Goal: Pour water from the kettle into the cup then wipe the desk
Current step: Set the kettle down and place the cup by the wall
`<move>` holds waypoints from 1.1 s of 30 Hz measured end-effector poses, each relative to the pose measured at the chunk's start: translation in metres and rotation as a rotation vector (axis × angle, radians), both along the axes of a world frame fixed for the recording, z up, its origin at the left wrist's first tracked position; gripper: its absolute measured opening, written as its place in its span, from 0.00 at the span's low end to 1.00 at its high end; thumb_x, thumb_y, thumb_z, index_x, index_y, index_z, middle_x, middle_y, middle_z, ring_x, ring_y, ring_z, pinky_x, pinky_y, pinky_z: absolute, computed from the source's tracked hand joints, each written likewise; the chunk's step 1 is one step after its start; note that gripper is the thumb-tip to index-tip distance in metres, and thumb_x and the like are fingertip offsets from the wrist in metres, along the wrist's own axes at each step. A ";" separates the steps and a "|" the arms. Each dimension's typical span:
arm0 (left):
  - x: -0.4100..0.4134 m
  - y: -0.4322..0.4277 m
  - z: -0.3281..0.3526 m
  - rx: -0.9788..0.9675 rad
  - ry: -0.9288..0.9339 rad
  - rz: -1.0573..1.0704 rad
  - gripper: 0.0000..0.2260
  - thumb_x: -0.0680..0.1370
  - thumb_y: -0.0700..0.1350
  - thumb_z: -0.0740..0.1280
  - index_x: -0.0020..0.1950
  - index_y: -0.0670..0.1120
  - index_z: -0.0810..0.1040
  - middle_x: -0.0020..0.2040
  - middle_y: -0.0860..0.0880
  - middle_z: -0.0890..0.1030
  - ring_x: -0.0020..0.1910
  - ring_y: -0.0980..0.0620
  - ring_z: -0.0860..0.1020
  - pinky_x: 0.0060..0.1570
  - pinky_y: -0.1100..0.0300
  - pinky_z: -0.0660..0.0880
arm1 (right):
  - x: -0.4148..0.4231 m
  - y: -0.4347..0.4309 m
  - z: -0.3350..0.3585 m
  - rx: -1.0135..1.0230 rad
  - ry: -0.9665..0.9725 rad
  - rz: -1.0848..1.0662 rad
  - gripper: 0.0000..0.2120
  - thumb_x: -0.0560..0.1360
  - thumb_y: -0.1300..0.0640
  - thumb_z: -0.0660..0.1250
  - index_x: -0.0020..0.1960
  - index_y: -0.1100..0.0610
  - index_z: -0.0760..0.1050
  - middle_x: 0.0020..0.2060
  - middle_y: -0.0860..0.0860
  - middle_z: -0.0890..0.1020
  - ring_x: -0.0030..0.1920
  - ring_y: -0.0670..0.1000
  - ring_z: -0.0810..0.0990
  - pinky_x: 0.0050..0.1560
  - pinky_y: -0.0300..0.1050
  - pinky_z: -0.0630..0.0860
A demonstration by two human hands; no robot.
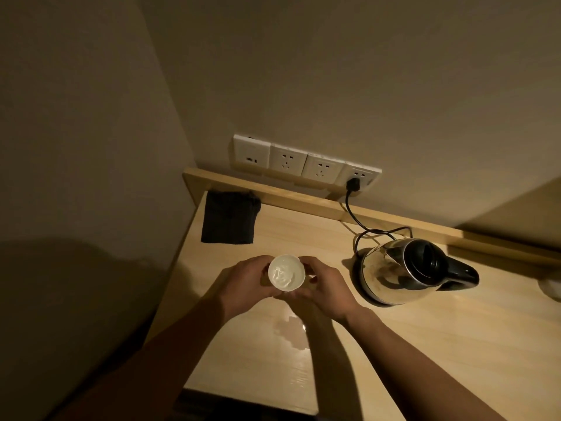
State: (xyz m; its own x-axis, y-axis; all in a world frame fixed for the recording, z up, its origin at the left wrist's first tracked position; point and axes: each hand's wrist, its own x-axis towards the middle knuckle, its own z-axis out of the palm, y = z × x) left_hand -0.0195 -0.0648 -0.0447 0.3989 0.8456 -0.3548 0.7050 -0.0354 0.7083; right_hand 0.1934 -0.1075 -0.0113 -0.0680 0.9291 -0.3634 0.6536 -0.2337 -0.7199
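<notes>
- Head view: a small white cup (286,272) sits between two bare hands over the light wooden desk (425,344).
- The left hand (243,287) wraps its fingers around the left side of the cup, and the right hand (326,291) wraps around the right side, so both hands are closed on the cup together.
- Inside the cup there is shiny water (it glints in the light).
- On the desk, just near of the hands, lies a puddle of water (290,329).
- The steel kettle (403,273) with a black lid and black handle stands upright to the right of the cup, not touching it.
- A black cord (356,221) runs from the kettle's far side up to a black plug (443,184) in the rightmost wall socket (361,174) of a row of four.
- A dark folded cloth (229,217) lies flat at the far left corner of the desk, well apart from the hands.
</notes>
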 end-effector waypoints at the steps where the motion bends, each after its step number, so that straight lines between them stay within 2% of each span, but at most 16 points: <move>1: 0.001 0.009 0.003 0.000 -0.016 0.005 0.29 0.73 0.53 0.82 0.71 0.58 0.76 0.65 0.56 0.83 0.62 0.55 0.81 0.65 0.49 0.80 | 0.001 0.008 0.002 0.012 -0.005 -0.003 0.37 0.68 0.44 0.82 0.72 0.51 0.73 0.64 0.48 0.82 0.59 0.45 0.78 0.61 0.43 0.77; 3: 0.003 0.030 0.008 0.001 -0.046 0.018 0.29 0.73 0.50 0.82 0.72 0.56 0.76 0.66 0.54 0.83 0.64 0.53 0.81 0.65 0.50 0.80 | 0.001 0.027 0.006 0.039 -0.014 -0.010 0.34 0.70 0.51 0.82 0.73 0.53 0.72 0.66 0.51 0.81 0.62 0.49 0.79 0.63 0.45 0.77; 6: 0.006 0.066 0.014 0.008 -0.107 0.033 0.29 0.73 0.43 0.82 0.72 0.50 0.77 0.66 0.49 0.83 0.65 0.50 0.81 0.64 0.53 0.79 | 0.002 0.059 0.008 0.081 -0.007 -0.031 0.34 0.71 0.53 0.81 0.73 0.54 0.72 0.67 0.52 0.81 0.65 0.51 0.79 0.63 0.45 0.77; 11: 0.009 0.114 0.013 -0.016 -0.166 0.042 0.31 0.73 0.39 0.82 0.75 0.47 0.76 0.69 0.47 0.82 0.68 0.47 0.80 0.65 0.43 0.81 | 0.003 0.106 0.000 0.109 -0.038 -0.055 0.34 0.71 0.56 0.82 0.73 0.56 0.72 0.67 0.54 0.81 0.65 0.54 0.80 0.62 0.48 0.77; 23: 0.018 0.157 -0.017 -0.032 -0.180 -0.016 0.32 0.74 0.41 0.81 0.77 0.48 0.75 0.71 0.47 0.81 0.71 0.48 0.79 0.71 0.41 0.78 | 0.008 0.143 -0.030 0.099 -0.073 -0.064 0.34 0.71 0.53 0.82 0.72 0.57 0.72 0.67 0.55 0.81 0.65 0.56 0.80 0.62 0.50 0.77; 27: 0.017 0.155 -0.017 -0.022 -0.205 -0.056 0.32 0.76 0.41 0.80 0.78 0.48 0.73 0.73 0.47 0.80 0.73 0.46 0.77 0.72 0.42 0.76 | 0.007 0.141 -0.030 0.092 -0.049 -0.077 0.35 0.72 0.55 0.81 0.75 0.56 0.71 0.69 0.55 0.80 0.67 0.56 0.79 0.67 0.56 0.78; 30: 0.009 0.155 -0.019 0.044 -0.138 -0.073 0.30 0.76 0.44 0.79 0.77 0.49 0.74 0.72 0.47 0.80 0.72 0.46 0.77 0.72 0.47 0.75 | 0.007 0.132 -0.027 0.043 -0.037 -0.098 0.41 0.73 0.55 0.80 0.80 0.54 0.64 0.73 0.55 0.76 0.70 0.57 0.77 0.69 0.60 0.76; 33: -0.009 0.156 -0.027 0.256 0.043 0.034 0.21 0.80 0.45 0.75 0.72 0.44 0.77 0.71 0.43 0.77 0.70 0.42 0.76 0.71 0.49 0.72 | 0.009 0.094 -0.028 -0.029 -0.087 -0.139 0.47 0.73 0.47 0.80 0.83 0.51 0.56 0.78 0.53 0.71 0.74 0.55 0.73 0.72 0.58 0.74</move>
State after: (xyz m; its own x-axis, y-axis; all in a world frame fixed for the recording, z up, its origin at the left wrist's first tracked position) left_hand -0.0290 0.0911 -0.0716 0.3583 0.9225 -0.1436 0.7381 -0.1857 0.6486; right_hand 0.2022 -0.0137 -0.0396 0.0934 0.9166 -0.3888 0.6727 -0.3460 -0.6541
